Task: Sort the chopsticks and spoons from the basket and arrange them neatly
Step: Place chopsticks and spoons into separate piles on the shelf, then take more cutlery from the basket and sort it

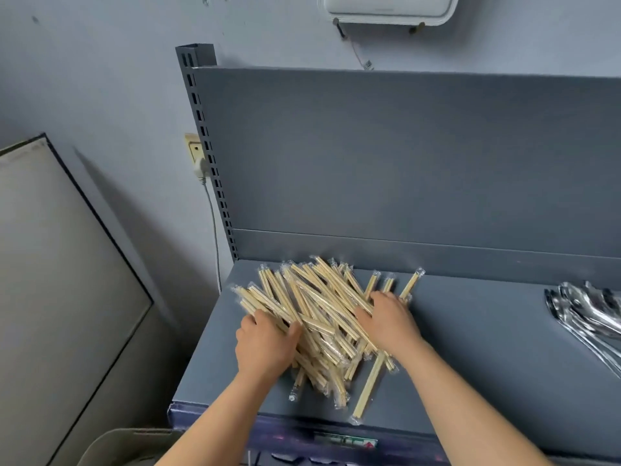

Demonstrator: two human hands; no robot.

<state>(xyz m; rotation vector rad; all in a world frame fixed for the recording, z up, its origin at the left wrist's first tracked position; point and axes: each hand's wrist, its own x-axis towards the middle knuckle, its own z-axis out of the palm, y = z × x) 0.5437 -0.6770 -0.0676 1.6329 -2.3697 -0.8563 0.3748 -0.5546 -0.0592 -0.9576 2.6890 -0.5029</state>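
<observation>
One grey metal shelf (470,331) with a tall grey back panel (403,163) fills most of the view. One pale flat board with a dark edge (50,264) leans against the wall to its left.

On the left half of the shelf lies one loose heap of bamboo chopsticks in clear plastic sleeves (322,307). There are dozens, crossing at many angles, too many to count. Three wrapped pairs poke out at the heap's far right, and one long pair (368,388) sticks out toward the front edge.

Well apart, at the right border, sits one cluster of shiny metal spoons (584,311), cut off by the frame, so their number cannot be told.

Two bare hands are on the heap. The left hand (263,348) grasps its left side, thumb over the top and fingers curled round the sticks. The right hand (391,322) lies on the right side, its fingers released and pressing down.

One white plug (200,169) sits in a wall socket.
</observation>
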